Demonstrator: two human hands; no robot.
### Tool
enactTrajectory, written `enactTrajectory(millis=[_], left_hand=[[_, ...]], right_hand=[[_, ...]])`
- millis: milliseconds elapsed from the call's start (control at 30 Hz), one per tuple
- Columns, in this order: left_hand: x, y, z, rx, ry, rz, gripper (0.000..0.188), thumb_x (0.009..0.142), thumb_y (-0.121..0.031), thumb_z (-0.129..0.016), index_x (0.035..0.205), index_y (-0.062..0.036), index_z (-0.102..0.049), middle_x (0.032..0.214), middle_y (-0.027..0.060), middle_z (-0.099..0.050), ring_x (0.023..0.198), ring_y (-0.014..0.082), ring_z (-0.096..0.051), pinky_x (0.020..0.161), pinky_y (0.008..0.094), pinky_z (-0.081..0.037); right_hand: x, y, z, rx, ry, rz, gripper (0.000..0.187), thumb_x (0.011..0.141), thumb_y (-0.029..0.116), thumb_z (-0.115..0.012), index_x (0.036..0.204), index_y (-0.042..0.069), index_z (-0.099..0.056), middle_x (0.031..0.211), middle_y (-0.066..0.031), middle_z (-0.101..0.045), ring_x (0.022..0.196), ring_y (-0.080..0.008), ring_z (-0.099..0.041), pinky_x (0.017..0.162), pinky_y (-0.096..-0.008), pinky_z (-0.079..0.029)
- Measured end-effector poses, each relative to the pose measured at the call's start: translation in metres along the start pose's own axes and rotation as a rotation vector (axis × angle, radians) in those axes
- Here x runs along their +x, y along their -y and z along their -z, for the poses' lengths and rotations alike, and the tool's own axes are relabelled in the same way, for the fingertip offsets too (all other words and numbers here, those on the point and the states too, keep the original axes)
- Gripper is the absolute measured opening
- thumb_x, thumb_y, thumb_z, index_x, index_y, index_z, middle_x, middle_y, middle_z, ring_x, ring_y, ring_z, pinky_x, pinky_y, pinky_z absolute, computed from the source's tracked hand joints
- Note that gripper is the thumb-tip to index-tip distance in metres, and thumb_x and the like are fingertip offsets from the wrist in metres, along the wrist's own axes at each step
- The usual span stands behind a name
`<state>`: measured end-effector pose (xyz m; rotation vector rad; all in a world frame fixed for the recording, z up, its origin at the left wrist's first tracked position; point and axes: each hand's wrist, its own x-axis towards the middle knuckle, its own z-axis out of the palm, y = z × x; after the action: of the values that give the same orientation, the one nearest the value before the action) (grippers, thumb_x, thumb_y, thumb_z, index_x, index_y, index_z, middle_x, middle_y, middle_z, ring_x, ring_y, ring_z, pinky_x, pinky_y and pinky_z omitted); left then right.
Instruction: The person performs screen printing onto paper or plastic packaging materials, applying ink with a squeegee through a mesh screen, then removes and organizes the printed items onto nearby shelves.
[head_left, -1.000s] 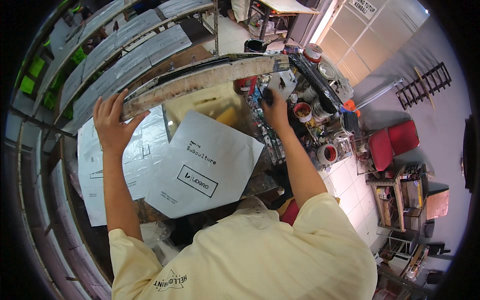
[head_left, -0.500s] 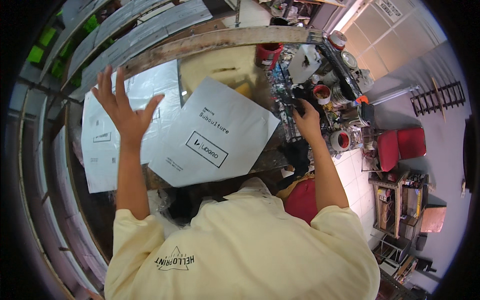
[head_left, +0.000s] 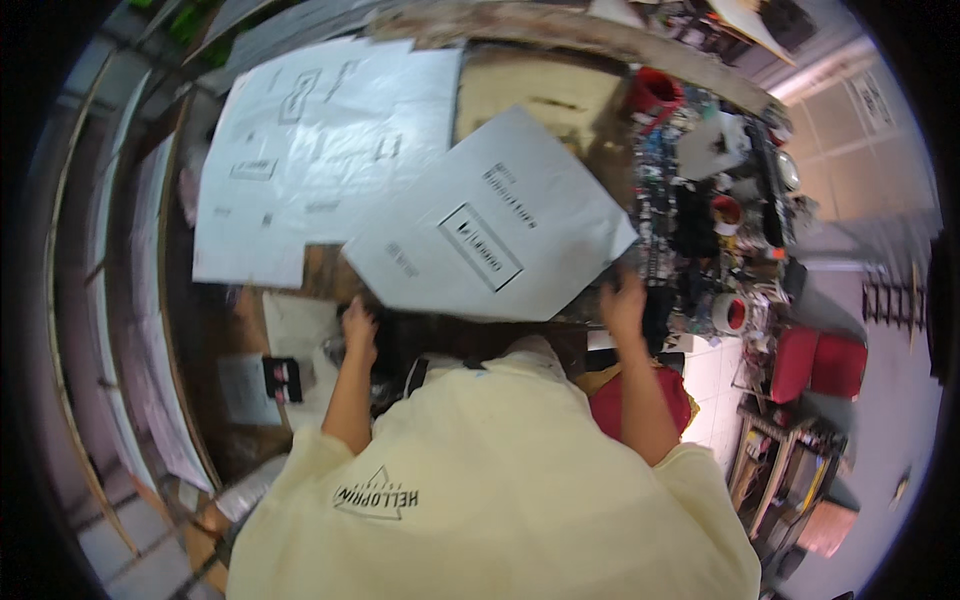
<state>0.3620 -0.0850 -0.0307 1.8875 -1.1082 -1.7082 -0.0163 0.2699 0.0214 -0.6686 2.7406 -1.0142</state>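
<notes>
A white printed sheet (head_left: 430,215) lies turned askew on the bench, one corner over a larger printed sheet (head_left: 330,165) at the left. Black lettering and a boxed mark show on the upper sheet. Just below its left corner is my left hand (head_left: 358,330), smeared by motion, fingers pointing away from me. By its lower right edge hovers my right hand (head_left: 625,303), also blurred. Whether either hand touches or grips the sheet, I cannot tell. Behind the sheet shows a yellowish panel (head_left: 540,85) with a dark streak.
Along the right side of the bench stand a red tub (head_left: 655,92), a white paint pot with red inside (head_left: 730,314) and other stained containers. A wooden beam (head_left: 560,30) crosses the far edge. Racks (head_left: 150,300) rise at the left. Red chairs (head_left: 820,362) stand at the right.
My left hand has come down from its raised, spread pose over the left sheet. My right hand has drawn back from the paint containers toward the sheet. The view has shifted left.
</notes>
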Motion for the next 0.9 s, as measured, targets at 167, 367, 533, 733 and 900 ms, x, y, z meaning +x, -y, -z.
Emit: enactTrajectory(millis=[167,367,533,733,900], left_hand=[[-0.025,-0.014,-0.044,-0.272,0.101,0.196,0.094,0.097,-0.076,-0.041,0.157,-0.0046,-0.03,0.156,0.0235,-0.041,0.138,0.0369,-0.046,0.123,0.0579,-0.017],[-0.034,0.007,-0.039,-0.254,0.229,0.211,0.085,0.098,-0.073,-0.046,0.152,-0.0077,-0.038,0.14,0.0178,-0.055,0.136,0.0318,-0.049,0.119,0.0569,-0.022],[-0.047,0.014,-0.051,-0.13,0.255,0.154,0.065,0.101,-0.058,-0.056,0.139,-0.006,-0.048,0.126,0.014,-0.06,0.12,0.0287,-0.057,0.103,0.0468,-0.043],[-0.05,0.028,-0.053,0.034,0.111,-0.146,0.035,0.106,-0.039,-0.058,0.104,-0.005,-0.064,0.087,0.0029,-0.064,0.084,0.0144,-0.057,0.078,0.0298,-0.045],[-0.06,0.007,-0.063,0.185,-0.048,-0.528,0.037,0.107,-0.033,-0.057,0.096,0.0012,-0.064,0.08,0.0076,-0.062,0.076,0.0118,-0.053,0.071,0.0305,-0.045]], right_hand=[[0.109,-0.06,-0.007,-0.285,-0.186,0.19,0.067,0.083,0.018,-0.078,0.137,-0.01,-0.05,0.124,-0.0346,-0.06,0.117,-0.0515,-0.056,0.1,-0.0522,-0.048],[0.141,-0.075,-0.019,-0.404,0.076,0.014,0.085,0.076,0.033,-0.088,0.139,-0.008,-0.048,0.129,-0.0319,-0.06,0.12,-0.0474,-0.059,0.104,-0.0513,-0.048],[0.154,-0.091,-0.02,-0.32,0.121,-0.046,0.082,0.075,0.034,-0.088,0.135,-0.006,-0.049,0.127,-0.0299,-0.063,0.115,-0.0461,-0.063,0.1,-0.0501,-0.051],[0.158,-0.073,-0.009,-0.304,0.288,-0.04,0.064,0.082,0.035,-0.082,0.125,-0.007,-0.062,0.121,-0.0261,-0.069,0.117,-0.0423,-0.065,0.102,-0.0478,-0.05],[0.152,-0.037,0.013,-0.068,0.155,-0.057,0.055,0.089,0.032,-0.076,0.127,-0.006,-0.063,0.123,-0.0266,-0.069,0.119,-0.0409,-0.065,0.1,-0.0447,-0.051]])
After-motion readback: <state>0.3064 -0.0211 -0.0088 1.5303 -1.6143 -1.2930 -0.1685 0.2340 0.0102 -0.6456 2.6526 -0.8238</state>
